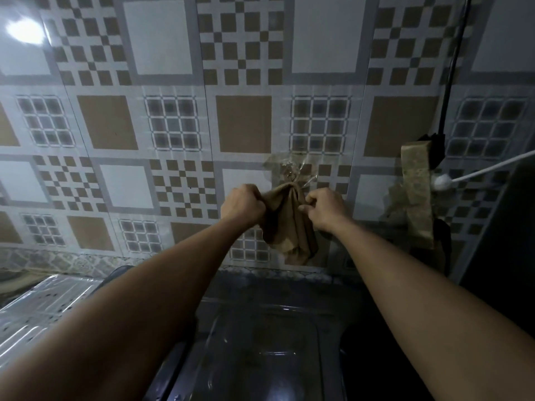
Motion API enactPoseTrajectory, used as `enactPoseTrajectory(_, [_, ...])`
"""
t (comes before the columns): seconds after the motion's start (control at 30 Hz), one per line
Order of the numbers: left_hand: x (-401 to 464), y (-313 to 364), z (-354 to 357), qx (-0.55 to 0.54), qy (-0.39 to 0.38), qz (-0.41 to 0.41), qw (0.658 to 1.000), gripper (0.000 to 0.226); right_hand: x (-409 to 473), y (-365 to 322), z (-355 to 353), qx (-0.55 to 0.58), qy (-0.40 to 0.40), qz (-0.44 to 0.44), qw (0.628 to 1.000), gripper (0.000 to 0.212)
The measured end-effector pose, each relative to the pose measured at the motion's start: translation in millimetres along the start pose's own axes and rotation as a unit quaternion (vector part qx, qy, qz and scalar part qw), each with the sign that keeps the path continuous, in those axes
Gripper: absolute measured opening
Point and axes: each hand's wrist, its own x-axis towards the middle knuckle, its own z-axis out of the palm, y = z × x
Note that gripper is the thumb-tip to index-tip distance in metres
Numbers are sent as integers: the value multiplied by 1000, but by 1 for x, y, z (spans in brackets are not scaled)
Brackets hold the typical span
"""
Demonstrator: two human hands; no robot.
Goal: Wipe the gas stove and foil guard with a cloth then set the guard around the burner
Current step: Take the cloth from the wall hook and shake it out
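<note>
A brown cloth (292,224) hangs against the tiled wall from a clear stick-on hook (289,169). My left hand (243,205) grips the cloth's upper left part in a fist. My right hand (324,208) pinches its upper right edge with curled fingers. The silver foil guard (43,308) lies at the lower left, partly hidden by my left forearm. The dark gas stove (260,342) sits below between my arms; its burner is not visible.
A patterned tile wall (173,125) fills the view. At the right, a black cable (451,68) runs down to a taped fitting (417,183), and a white cord (477,172) crosses there. A dark object (503,227) stands at the far right.
</note>
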Motion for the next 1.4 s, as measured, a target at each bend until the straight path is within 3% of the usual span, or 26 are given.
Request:
enactPoseTrajectory(0.13, [2,6,-34,-68,78,-6,995,14,-7,-13,-26,139,-29,21,990,19])
enactPoseTrajectory(0.23, [2,15,-57,-95,110,14,989,14,-22,-31,-47,283,-40,39,957,13])
enactPoseTrajectory(0.37, [-4,26,-85,-137,133,35,981,15,-40,-53,-58,359,-31,53,931,14])
enactPoseTrajectory(0.5, [-18,26,-106,-178,118,41,976,14,-55,-64,-58,436,-209,48,874,22])
enactPoseTrajectory(0.57, [-29,26,-115,-171,113,55,977,14,-65,-68,-57,414,-302,38,858,38])
enactPoseTrajectory(0.63, [-41,26,-123,-159,120,65,978,14,-75,-74,-55,370,-345,15,863,56])
enactPoseTrajectory(0.73, [-53,18,-135,-165,127,46,977,13,-88,-91,-58,320,-314,-10,894,63])
enactPoseTrajectory(0.87, [-68,2,-151,-176,145,-4,974,13,-98,-121,-65,267,-254,-11,930,30])
enactPoseTrajectory(0.93, [-82,-6,-156,-178,149,-58,971,27,-102,-136,-67,255,-240,-10,937,25])
enactPoseTrajectory(1.0, [-99,-11,-154,-180,100,-141,968,33,-104,-146,-66,290,-237,2,927,21])
enactPoseTrajectory(1.13, [-136,-32,-146,-267,-93,-312,907,50,-115,-163,-65,384,-258,48,885,18])
enactPoseTrajectory(1.2, [-151,-42,-141,-271,-181,-353,877,73,-118,-167,-64,417,-248,75,871,17])
enactPoseTrajectory(1.3, [-165,-48,-135,-348,-203,-367,838,88,-122,-173,-63,468,-244,87,845,16])
enactPoseTrajectory(1.4, [-171,-44,-130,-501,-188,-363,763,90,-132,-180,-62,447,-268,63,851,18])
